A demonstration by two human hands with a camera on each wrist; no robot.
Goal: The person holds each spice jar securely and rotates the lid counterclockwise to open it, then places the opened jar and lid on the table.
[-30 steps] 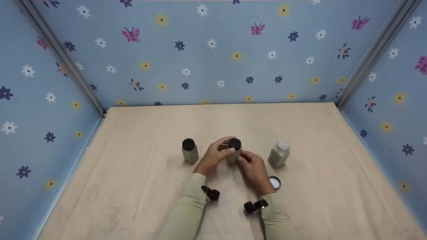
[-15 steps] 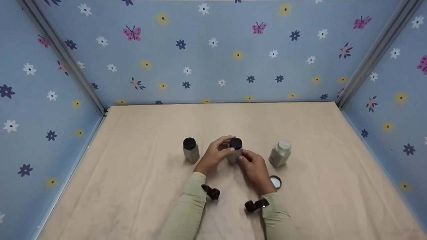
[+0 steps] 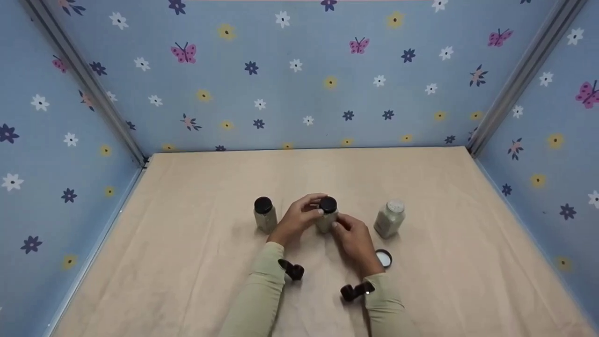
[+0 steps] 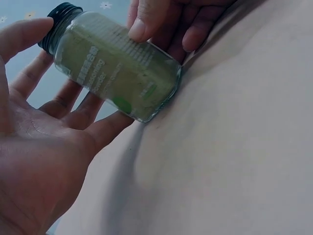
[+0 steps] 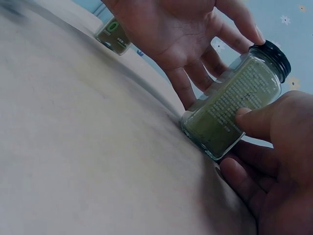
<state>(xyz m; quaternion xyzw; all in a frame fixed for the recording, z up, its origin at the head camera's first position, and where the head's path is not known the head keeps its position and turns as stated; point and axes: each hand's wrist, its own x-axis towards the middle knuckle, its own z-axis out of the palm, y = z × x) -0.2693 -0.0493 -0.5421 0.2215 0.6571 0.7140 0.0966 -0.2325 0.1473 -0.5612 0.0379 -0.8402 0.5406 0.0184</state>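
Observation:
A glass seasoning jar (image 3: 326,223) with a black screw cap stands upright on the cloth, green-brown powder inside. My left hand (image 3: 298,221) pinches its cap (image 4: 58,25) between thumb and fingers, with the other fingers spread behind the glass. Lower down, my right hand (image 3: 354,241) holds the jar body, its thumb (image 5: 257,120) pressed against the printed side. The left wrist view shows white lettering and a green spot on the label (image 4: 105,73).
A second black-capped jar (image 3: 266,220) stands left of my left hand. To the right is a jar (image 3: 390,221) of paler green contents with a white perforated top. A loose black lid (image 3: 383,258), white inside up, lies beside my right wrist. Flowered blue walls (image 3: 299,93) enclose the cloth-covered table (image 3: 187,210).
The head view has tilted slightly, shifting everything a little in the picture. Both hands keep the same hold on the jar, and nothing else has visibly moved.

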